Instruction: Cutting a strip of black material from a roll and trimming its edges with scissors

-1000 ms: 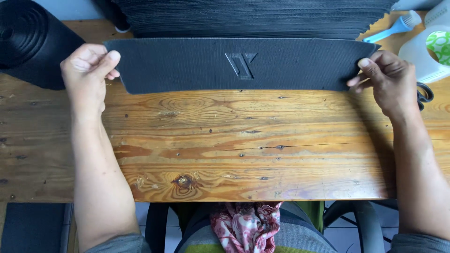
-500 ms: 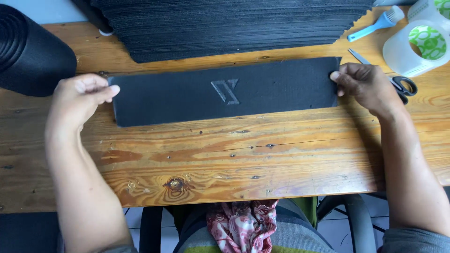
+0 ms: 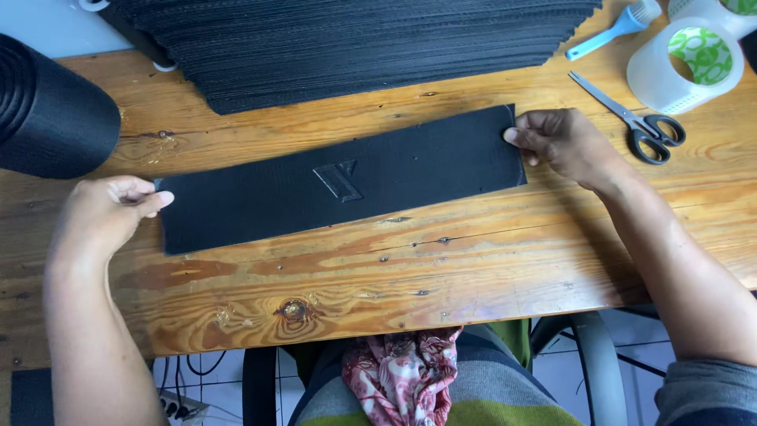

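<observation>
The black strip [image 3: 339, 185] is laid flat on the counter [image 3: 394, 268], pinched at its ends by the left hand [image 3: 106, 213] and right hand [image 3: 564, 142]. Alignment appears done; the stack [image 3: 363, 43] remains unprocessed.

Bright, even daylight, soft and without hard glare. Faint short shadows under the hands, falling toward 5 o'clock. Mild sheen on the wooden table [image 3: 441, 268] near 6 o'clock. Sharp in the centre, slightly soft and stretched toward the corners.
</observation>
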